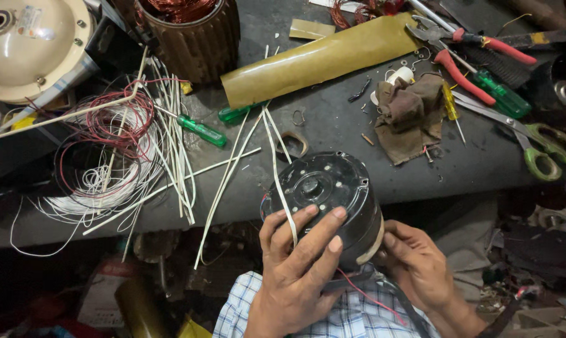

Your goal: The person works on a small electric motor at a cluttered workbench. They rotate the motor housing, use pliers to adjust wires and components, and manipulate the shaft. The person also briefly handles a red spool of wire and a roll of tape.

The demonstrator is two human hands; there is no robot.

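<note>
The motor housing (325, 194) sits at the worktop's (339, 128) near edge, between wire coils (111, 147) on the left and a rag (410, 116) behind-right; scissors (533, 141) lie farther right.

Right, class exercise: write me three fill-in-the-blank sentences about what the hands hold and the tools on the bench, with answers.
1. Both hands grip a round black ____ housing.
2. The left hand pins a thin ____ strip against its face.
3. The scissors by the right hand side have ____ handles.

Missing words: motor; white; green
</note>
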